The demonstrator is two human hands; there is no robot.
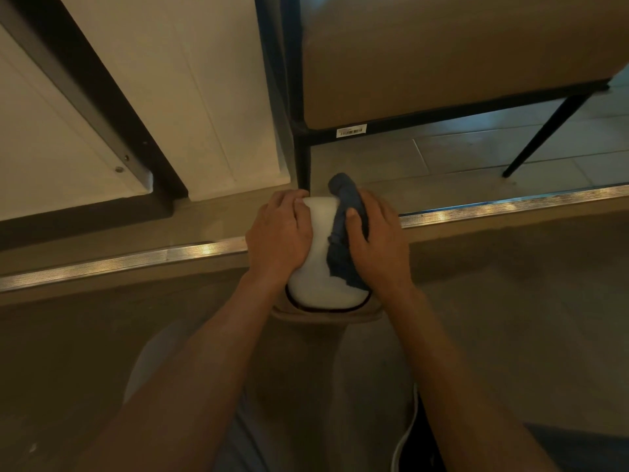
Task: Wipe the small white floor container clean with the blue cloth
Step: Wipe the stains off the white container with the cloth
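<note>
The small white container [318, 253] is in the middle of the view, tilted towards me, with a dark band around its lower rim and a tan base under it. My left hand [279, 233] grips its left side. My right hand [376, 243] presses the blue cloth [343, 226] against the container's right side; the cloth bunches up above my fingers and hangs down over the white surface. The container's far end and right side are hidden by hands and cloth.
A metal floor strip [510, 206] runs across the view behind the container. A black-framed chair or stool [442, 63] with a tan seat stands at the upper right, its leg [301, 158] just behind the container. A white panel with a dark frame [102, 97] stands at the left.
</note>
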